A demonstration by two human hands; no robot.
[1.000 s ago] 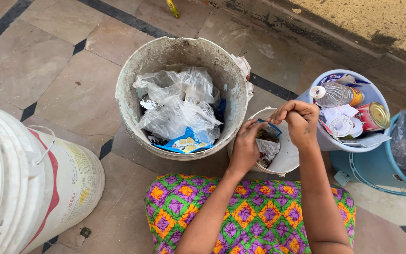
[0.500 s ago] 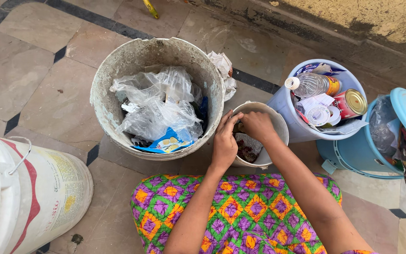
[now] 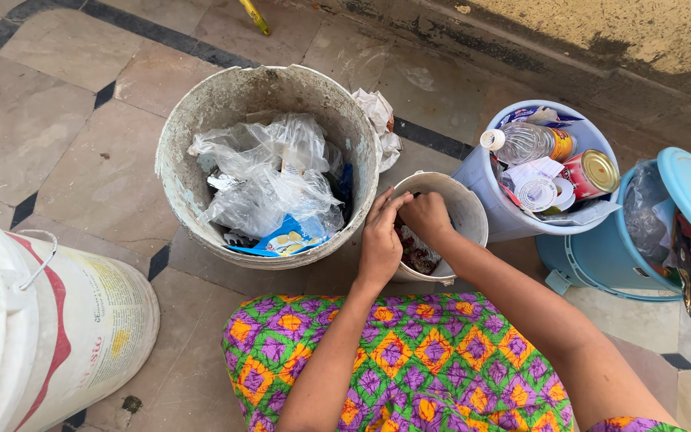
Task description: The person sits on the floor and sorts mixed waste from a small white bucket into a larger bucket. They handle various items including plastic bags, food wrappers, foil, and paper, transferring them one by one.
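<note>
Reaching into small white tub (image 3: 467, 210): left hand (image 3: 381, 240) loosely curled at rim, right hand (image 3: 425, 216) closed, contents unclear. Risk: leaning weight could tip tub, spilling scraps (image 3: 421, 258).

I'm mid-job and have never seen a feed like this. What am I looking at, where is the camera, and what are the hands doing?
There is no machine here: a person works with two bare hands, and the one camera sits on their head, looking down past a patterned lap to a tiled floor. The left hand rests on the rim of a small white bucket; the right hand reaches inside it, among scraps. Whether either hand grips anything is hidden. Around it stand a large grey bucket of plastic bags, a pale tub with a bottle and a can, a blue bin, and a big white pail on the left.
</note>
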